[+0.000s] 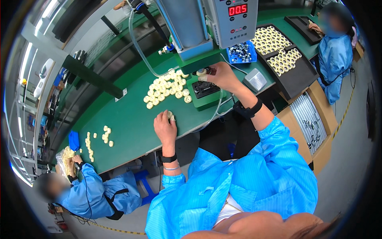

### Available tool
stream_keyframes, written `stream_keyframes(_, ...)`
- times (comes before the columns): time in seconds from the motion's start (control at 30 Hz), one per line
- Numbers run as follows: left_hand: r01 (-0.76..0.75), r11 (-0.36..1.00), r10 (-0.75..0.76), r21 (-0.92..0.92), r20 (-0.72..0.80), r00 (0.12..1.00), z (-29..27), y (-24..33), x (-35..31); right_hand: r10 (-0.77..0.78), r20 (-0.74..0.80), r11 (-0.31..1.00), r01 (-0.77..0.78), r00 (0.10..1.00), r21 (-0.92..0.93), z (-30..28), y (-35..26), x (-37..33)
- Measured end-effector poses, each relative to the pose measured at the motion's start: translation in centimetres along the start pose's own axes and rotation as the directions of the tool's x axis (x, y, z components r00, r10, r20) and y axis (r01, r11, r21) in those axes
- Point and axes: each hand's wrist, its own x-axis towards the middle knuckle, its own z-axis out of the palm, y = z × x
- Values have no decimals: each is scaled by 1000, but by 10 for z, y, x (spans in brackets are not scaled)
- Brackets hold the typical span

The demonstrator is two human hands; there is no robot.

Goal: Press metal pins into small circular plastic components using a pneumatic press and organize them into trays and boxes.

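My left hand (164,128) rests low over the green bench, its fingers closed around a cream round plastic part (170,115). My right hand (223,76) reaches under the head of a bench press (187,30), thumb and fingers pinching another cream round part (201,73). Below that hand lies the press's black fixture (205,88) on a green base. Between my hands, a loose cluster of similar cream parts (165,87) is spread on the bench, left of the press. Part of what the right fingers grip is hidden by the hand.
A grey control box (234,24) with a red display stands beside the press. To the right are a blue bin (242,52) of metal pieces, a grey box-shaped device (255,80) and a black tray (292,81) of cream parts. Co-workers in blue (99,195) sit left and right.
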Motion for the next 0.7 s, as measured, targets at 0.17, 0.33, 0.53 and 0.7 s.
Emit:
stream_keyframes(0.17,27,999,-27,-31,-6,1000,1,2,1,30,-41,983,-37,999,-180,1,1,-20)
stream_keyframes(0.33,69,964,-69,-258,10,998,0,14,8,-34,-114,995,23,993,-96,-28,-3,-49)
stream_keyframes(0.53,-10,879,3,-476,-14,1000,-7,64,44,47,-162,999,-48,986,-4,-130,-1,-83)
stream_keyframes(0.7,-106,877,122,-469,3,992,7,92,74,-1,-502,669,-372,865,-643,-291,40,-104)
